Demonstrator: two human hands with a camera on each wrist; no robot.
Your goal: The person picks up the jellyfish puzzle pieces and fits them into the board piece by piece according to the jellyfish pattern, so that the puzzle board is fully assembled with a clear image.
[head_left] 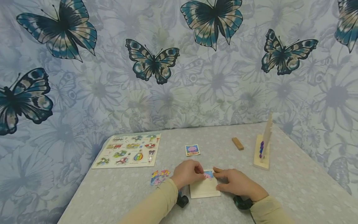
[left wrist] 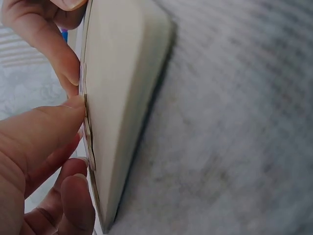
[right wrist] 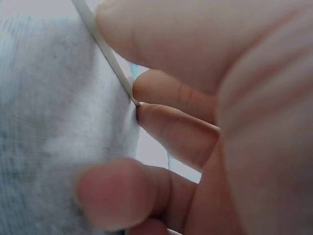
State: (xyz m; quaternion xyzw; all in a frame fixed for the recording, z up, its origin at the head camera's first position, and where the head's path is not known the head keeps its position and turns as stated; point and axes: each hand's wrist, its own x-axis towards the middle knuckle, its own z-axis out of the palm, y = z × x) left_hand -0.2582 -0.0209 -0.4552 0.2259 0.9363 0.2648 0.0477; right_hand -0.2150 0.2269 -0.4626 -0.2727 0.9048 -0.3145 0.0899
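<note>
No word, brand or number can be read. The picture board [head_left: 128, 150] carries tiny marks; too small to decipher.

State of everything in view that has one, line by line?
Puzzle tray, flat, partly filled
Loose pieces, picture side up
Picture card, face up
Large board, lying flat
Wooden block, lying flat
Beaded stand, upright
Left hand, fingers bent, touching tray
Right hand, touching tray edge
</note>
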